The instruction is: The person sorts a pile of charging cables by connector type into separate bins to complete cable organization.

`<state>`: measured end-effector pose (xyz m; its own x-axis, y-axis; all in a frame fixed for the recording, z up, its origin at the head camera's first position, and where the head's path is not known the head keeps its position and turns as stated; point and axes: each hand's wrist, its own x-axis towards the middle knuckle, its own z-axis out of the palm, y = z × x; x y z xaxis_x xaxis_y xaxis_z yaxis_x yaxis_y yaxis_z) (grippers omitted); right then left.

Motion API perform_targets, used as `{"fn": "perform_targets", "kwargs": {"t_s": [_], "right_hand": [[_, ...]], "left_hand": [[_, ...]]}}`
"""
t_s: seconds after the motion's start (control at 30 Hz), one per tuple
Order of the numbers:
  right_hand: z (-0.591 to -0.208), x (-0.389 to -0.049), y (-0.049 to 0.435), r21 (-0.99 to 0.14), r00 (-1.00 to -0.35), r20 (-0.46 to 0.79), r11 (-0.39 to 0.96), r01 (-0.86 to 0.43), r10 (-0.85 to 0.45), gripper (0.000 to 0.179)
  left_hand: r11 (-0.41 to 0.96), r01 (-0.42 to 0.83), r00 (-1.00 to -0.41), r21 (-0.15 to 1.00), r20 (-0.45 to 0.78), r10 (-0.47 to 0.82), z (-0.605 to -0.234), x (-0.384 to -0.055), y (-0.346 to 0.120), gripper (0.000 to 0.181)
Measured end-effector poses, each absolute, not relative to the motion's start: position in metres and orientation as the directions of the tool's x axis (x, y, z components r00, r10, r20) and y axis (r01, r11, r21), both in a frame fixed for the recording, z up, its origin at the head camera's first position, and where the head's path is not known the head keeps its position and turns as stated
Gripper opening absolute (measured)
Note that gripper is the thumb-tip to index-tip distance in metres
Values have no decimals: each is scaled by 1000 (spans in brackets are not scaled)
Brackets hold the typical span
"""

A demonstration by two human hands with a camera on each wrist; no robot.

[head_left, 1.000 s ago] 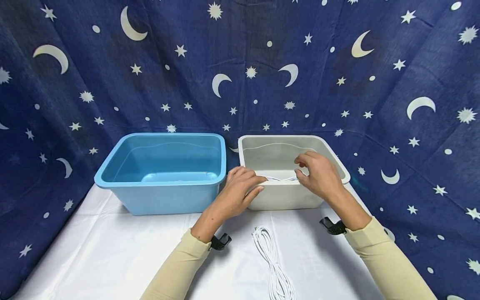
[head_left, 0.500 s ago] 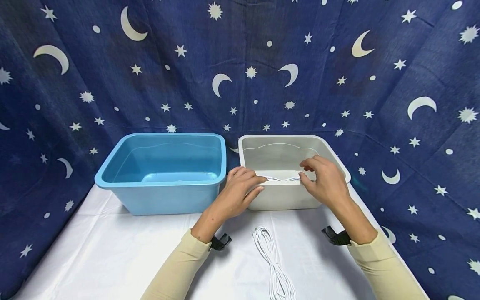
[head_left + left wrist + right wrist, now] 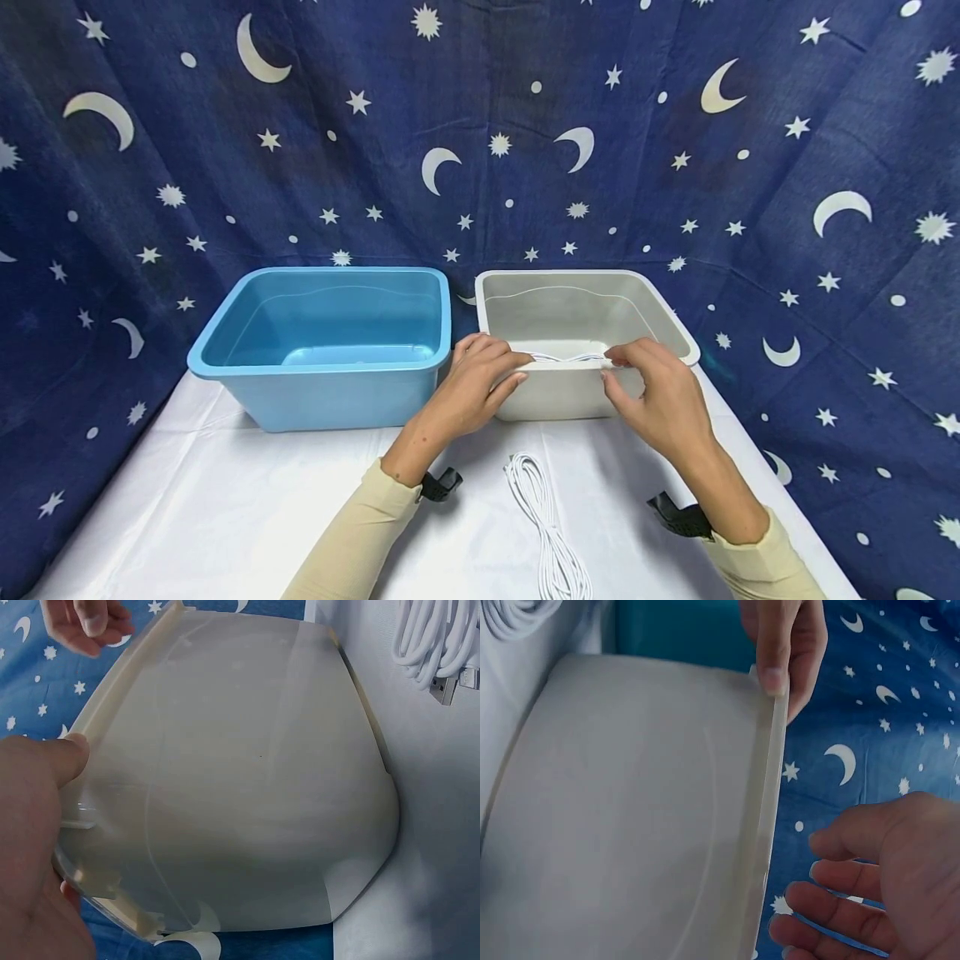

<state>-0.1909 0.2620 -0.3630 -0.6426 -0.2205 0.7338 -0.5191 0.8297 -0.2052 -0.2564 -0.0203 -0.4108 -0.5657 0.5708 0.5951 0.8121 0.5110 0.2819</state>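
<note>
A light grey plastic tub (image 3: 562, 395) stands at the middle right of the head view, with white cable (image 3: 581, 358) partly visible inside behind its front rim. My left hand (image 3: 480, 385) grips the tub's front left corner, its thumb and fingers around the rim, as the right wrist view also shows. My right hand (image 3: 663, 402) is at the front right part of the rim. Its fingers are loosely bent and spread from the thumb; the right wrist view shows a gap between this hand (image 3: 900, 877) and the rim, and nothing held.
A larger blue tub (image 3: 322, 392) stands to the left of the grey one. On the white-covered table (image 3: 225, 500) in front lies a bundled white USB cable (image 3: 546, 529). Behind the tubs hangs a dark blue curtain (image 3: 510, 100) with moons and stars.
My right hand has come back toward me and slightly right, from above the grey tub's inside to its front rim. The left hand keeps its place on the corner.
</note>
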Motion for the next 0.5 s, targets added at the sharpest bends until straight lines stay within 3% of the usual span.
{"fn": "perform_targets", "kwargs": {"t_s": [0.5], "right_hand": [[-388,-156,258,-206,-655,718,827,-523,-236,28]], "left_hand": [[507,814,-563,283,603,565,-412,-257,-20,27]]}}
